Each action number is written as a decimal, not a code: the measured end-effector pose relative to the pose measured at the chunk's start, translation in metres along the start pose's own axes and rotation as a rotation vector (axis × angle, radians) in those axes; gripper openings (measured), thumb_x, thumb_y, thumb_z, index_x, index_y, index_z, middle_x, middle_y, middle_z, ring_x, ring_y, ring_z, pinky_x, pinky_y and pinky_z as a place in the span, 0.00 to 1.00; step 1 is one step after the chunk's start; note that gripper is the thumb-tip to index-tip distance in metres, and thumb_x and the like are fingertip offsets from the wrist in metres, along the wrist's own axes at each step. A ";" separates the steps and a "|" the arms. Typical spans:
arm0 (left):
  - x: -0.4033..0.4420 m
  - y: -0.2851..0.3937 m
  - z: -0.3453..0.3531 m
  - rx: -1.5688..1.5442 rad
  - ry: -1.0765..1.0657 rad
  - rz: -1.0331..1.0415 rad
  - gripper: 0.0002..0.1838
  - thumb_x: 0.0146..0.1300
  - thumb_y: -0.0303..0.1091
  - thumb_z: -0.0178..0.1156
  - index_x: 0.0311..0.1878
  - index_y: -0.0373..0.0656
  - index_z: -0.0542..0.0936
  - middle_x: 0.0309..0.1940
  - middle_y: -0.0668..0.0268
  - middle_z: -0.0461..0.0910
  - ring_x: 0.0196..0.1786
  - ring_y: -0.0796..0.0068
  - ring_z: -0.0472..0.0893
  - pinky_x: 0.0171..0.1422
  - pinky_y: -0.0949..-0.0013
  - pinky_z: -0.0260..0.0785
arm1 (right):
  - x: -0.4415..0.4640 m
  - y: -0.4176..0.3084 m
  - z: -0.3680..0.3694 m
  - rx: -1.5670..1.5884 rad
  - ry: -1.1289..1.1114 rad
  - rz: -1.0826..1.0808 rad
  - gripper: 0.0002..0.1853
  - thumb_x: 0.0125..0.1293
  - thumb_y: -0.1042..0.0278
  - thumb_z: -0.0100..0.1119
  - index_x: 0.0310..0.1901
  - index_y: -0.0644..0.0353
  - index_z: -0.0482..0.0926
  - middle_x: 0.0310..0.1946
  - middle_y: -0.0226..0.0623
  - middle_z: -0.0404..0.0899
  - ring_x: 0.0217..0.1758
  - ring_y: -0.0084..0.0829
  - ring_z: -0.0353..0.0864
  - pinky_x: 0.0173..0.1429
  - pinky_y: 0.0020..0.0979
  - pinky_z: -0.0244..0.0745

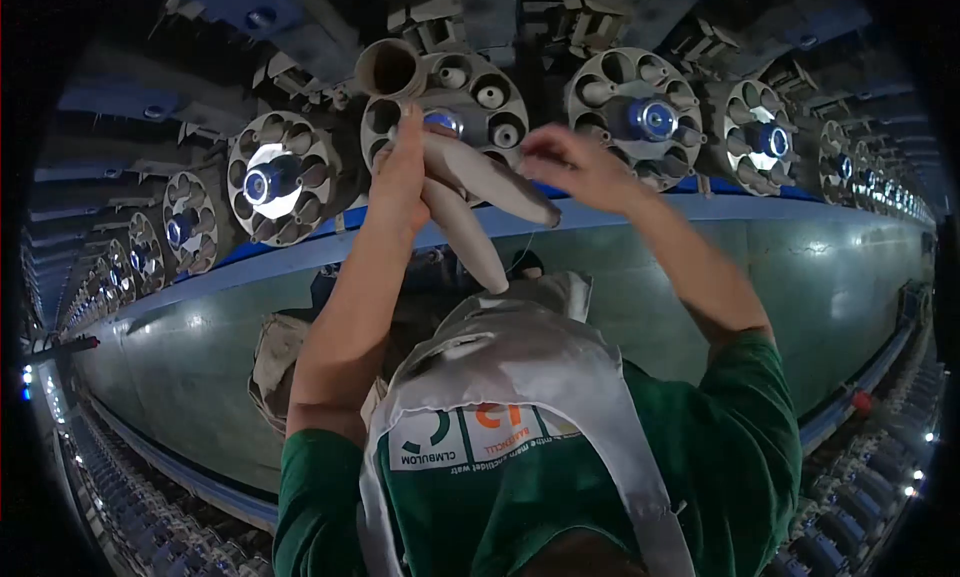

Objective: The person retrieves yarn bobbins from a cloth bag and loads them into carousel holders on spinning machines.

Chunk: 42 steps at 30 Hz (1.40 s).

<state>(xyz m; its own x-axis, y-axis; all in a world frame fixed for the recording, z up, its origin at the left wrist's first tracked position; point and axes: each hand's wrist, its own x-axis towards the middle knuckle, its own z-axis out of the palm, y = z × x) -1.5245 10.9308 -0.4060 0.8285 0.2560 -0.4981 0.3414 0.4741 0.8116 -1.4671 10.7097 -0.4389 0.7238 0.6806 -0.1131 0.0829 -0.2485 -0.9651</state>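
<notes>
My left hand [402, 177] is closed around two pale yarn bobbins, in front of a round magazine. The upper yarn bobbin [490, 180] slants down to the right, and the lower yarn bobbin [465, 239] points down toward my apron. To the right of them is my right hand [572, 167], its fingers partly stretched and apart, slightly blurred, with nothing visible in them. A thin thread [526, 249] hangs below the bobbins. Behind my hands, the round magazine [512, 89] has several pockets, some holding bobbins. An open brown tube [391, 69] stands at its upper left.
More round magazines, such as the left one [280, 177] and the right one [635, 117], line the machine in a long row. A blue rail [730, 209] runs below them. Behind my left arm sits a beige sack [278, 362]. The floor [800, 277] is green.
</notes>
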 end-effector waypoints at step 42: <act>0.093 0.055 -0.152 -0.713 0.393 0.717 0.07 0.65 0.22 0.44 0.45 0.39 0.66 0.34 0.58 0.72 0.29 0.70 0.72 0.36 0.67 0.72 | 0.062 -0.028 0.022 0.530 0.461 0.097 0.08 0.66 0.66 0.52 0.31 0.59 0.71 0.20 0.23 0.61 0.16 0.15 0.54 0.20 0.21 0.48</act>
<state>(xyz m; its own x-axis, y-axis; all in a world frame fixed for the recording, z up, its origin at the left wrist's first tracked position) -1.4966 11.1083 -0.4542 0.4892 0.8601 -0.1449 -0.6072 0.4551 0.6513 -1.4394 10.7744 -0.4247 0.9370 0.2820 -0.2060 -0.2565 0.1553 -0.9540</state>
